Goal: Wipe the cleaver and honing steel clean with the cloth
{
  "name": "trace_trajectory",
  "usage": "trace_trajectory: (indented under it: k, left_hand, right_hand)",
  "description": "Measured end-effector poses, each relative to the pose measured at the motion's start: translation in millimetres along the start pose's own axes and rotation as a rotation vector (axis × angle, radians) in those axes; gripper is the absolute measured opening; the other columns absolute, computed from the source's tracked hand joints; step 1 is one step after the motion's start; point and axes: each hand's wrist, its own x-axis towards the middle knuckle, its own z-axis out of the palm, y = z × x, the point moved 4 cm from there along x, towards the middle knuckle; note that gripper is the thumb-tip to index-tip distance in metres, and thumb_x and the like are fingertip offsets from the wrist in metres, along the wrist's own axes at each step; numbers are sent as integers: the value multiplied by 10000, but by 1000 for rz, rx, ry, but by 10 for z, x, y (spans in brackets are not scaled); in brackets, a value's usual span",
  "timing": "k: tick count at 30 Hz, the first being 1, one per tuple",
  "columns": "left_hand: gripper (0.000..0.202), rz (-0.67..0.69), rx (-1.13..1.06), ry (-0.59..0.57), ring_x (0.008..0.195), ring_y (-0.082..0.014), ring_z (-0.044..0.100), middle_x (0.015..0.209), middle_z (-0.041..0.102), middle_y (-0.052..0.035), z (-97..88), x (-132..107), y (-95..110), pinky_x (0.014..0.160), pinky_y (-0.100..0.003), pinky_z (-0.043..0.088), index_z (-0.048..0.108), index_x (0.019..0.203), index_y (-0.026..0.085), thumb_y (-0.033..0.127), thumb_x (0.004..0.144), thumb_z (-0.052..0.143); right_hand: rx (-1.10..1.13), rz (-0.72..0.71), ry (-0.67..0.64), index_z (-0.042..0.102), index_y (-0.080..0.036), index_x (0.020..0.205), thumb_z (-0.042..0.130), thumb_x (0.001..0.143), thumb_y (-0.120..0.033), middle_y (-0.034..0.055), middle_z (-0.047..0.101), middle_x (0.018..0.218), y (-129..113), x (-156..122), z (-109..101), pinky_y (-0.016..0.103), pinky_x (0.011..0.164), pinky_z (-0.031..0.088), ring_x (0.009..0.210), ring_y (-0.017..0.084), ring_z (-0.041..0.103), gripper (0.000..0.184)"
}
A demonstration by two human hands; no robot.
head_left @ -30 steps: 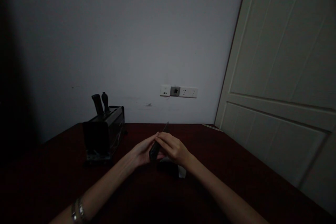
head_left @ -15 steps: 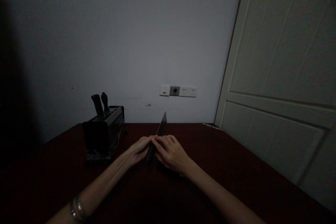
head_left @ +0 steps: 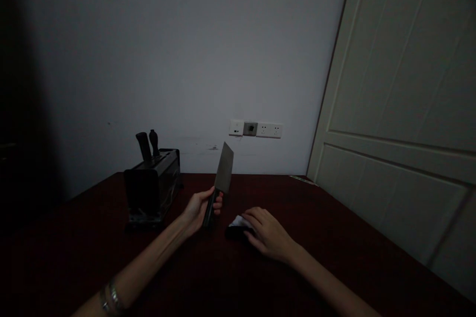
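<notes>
My left hand (head_left: 196,210) is wrapped round the black handle of a cleaver (head_left: 225,171). The cleaver's broad metal blade points up and away from me, its flat side partly turned toward me above the table. On the right, my right hand (head_left: 273,235) is low over the tabletop, its curled fingers on a white cloth-like piece (head_left: 238,221). Something dark shows under that white piece; whether it is an object or shadow is hard to make out in the dim light. My two hands are apart.
A black knife block (head_left: 147,188) stands on the left of the dark red table (head_left: 208,277), with black handles rising from its top. Behind the table is a pale wall with sockets (head_left: 255,129). A panelled door (head_left: 386,173) borders the right side.
My right hand has left the cleaver's handle area and moved right and down, onto the white piece. My left hand still holds the cleaver, whose blade has turned to show its flat side.
</notes>
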Motion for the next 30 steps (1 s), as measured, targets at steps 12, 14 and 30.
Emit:
trace_trajectory:
  k: [12,14,30]
  left_hand:
    - [266,-29,-217,-201,413,-25,307,601,334,23,-103,-43,-272,370,-134,266,495,789,61,251,886,336]
    - [268,-24,-227,-212,402,-20,289,598,324,29,-120,-58,-284,361,-132,259,486,777,69,262,886,336]
    - [260,-83,-183,-356,349,-13,153,537,318,57,-171,-79,-505,303,-136,178,493,778,95,344,834,442]
  right_hand:
    - [287,248,-48,546,-204,1082,530,777,-192,89,612,1017,177,-267,515,374,838,475,936,216,576,306]
    - [323,261,-31,560,-198,1067,516,775,-167,88,620,1000,223,-271,554,380,836,472,929,216,578,296]
    - [348,41,507,554,-210,1140,490,730,-71,93,536,1229,565,1004,-648,417,1000,351,1151,201,477,438]
